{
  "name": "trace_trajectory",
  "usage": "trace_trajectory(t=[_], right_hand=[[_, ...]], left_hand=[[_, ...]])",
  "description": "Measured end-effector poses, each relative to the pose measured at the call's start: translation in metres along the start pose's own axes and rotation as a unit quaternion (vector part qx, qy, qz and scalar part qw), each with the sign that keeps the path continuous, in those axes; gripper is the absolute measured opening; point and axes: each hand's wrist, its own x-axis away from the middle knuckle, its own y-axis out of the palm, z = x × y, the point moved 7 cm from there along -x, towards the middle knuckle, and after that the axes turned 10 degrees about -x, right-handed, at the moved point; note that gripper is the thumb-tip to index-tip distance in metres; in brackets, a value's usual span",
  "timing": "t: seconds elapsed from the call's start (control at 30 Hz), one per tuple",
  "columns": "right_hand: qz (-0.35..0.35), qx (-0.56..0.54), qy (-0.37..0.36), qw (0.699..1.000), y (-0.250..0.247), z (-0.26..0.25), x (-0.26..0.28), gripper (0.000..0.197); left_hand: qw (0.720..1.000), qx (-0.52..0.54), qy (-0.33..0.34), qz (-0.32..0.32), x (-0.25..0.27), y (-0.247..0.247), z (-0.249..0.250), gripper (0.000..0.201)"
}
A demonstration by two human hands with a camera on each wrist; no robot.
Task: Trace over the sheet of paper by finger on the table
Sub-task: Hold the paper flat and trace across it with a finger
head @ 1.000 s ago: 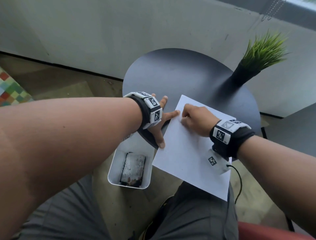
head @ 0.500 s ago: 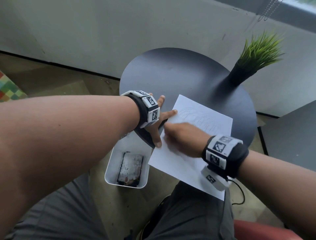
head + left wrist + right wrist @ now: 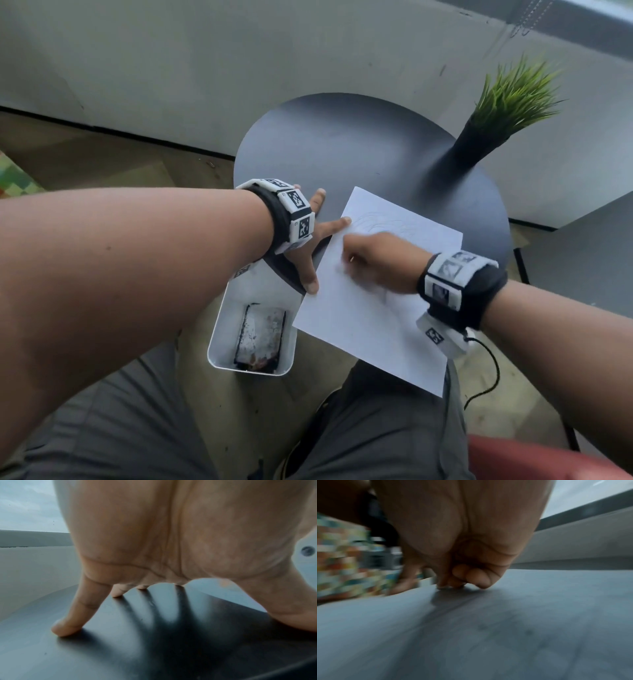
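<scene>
A white sheet of paper (image 3: pixel 359 325) with a faint line drawing near its far end lies on the round dark table (image 3: pixel 359 144), its near part hanging over the edge. My left hand (image 3: pixel 308 246) is spread flat, index tip and thumb tip on the sheet's left edge. The left wrist view shows the left hand (image 3: pixel 171 547) with straight fingers planted on the table (image 3: pixel 120 649). My right hand (image 3: pixel 376 260) sits on the sheet, blurred, fingers curled. In the right wrist view, the right hand (image 3: pixel 462 540) touches the paper (image 3: pixel 488 635) with a fingertip and holds nothing.
A grass-like plant in a black vase (image 3: pixel 479 147) stands at the table's far right. A white bin (image 3: pixel 253 329) with a dirty flat object inside sits on the floor below the table's left edge. A black cable (image 3: pixel 489 370) hangs from my right wrist. A grey wall runs behind.
My right hand slid from the sheet's far left corner toward me along the paper, uncovering the faint drawing. The left hand stayed where it was.
</scene>
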Motion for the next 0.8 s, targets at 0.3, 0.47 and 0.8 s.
trace_trajectory(t=[0.3,0.47,0.8], right_hand=[[-0.026,-0.014,-0.046,0.999,0.018,-0.032,0.009,0.005],[0.129,-0.01,0.158,0.979,-0.022,0.024,-0.014,0.018],[0.107,-0.011,0.057,0.993,-0.017,0.018,0.0,0.012]], left_hand=[[1.0,-0.009,-0.001,0.003,0.001,0.0,-0.001,0.149],[1.0,-0.001,0.001,0.002,0.003,-0.002,0.0,0.146],[1.0,0.0,0.001,-0.007,0.003,-0.001,0.001,0.148]])
